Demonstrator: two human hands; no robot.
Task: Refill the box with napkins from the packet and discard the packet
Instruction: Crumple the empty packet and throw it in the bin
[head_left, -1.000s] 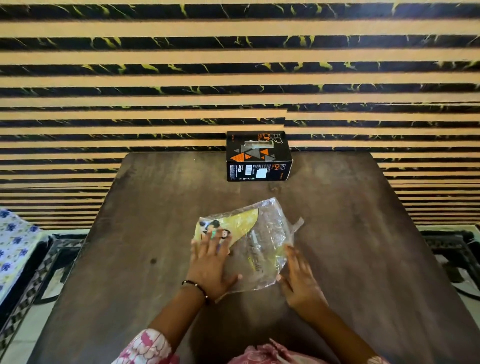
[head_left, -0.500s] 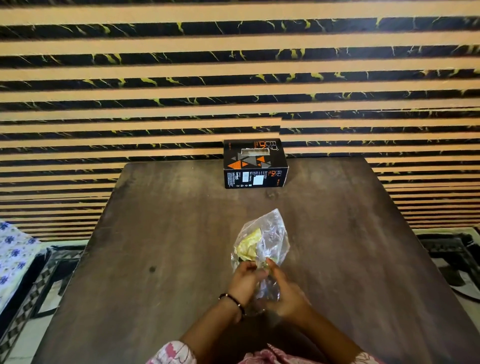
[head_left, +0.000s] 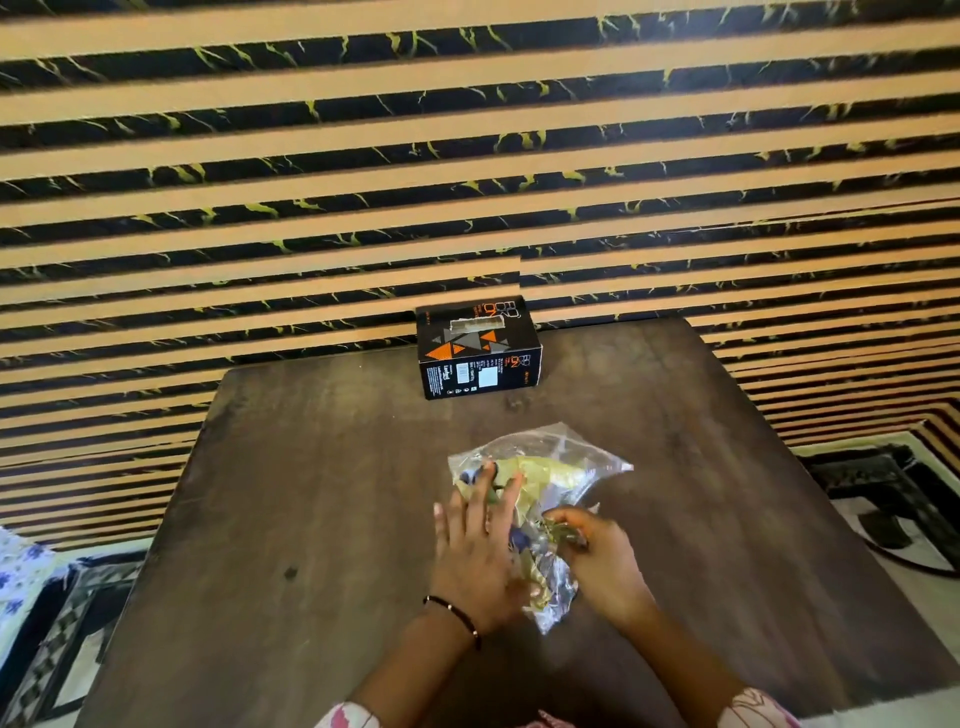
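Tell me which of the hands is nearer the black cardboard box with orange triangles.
Left. The left hand lies flat on the crumpled clear plastic packet, fingertips reaching toward the black cardboard box. The right hand grips the packet's near end, farther back.

Warm, fairly dim room light; the dark table (head_left: 311, 493) shows a dull sheen toward its far edge. Glare glints off the clear plastic packet (head_left: 566, 457). Both hands are smeared with motion blur, and the striped wall (head_left: 467, 156) bows with wide-angle distortion
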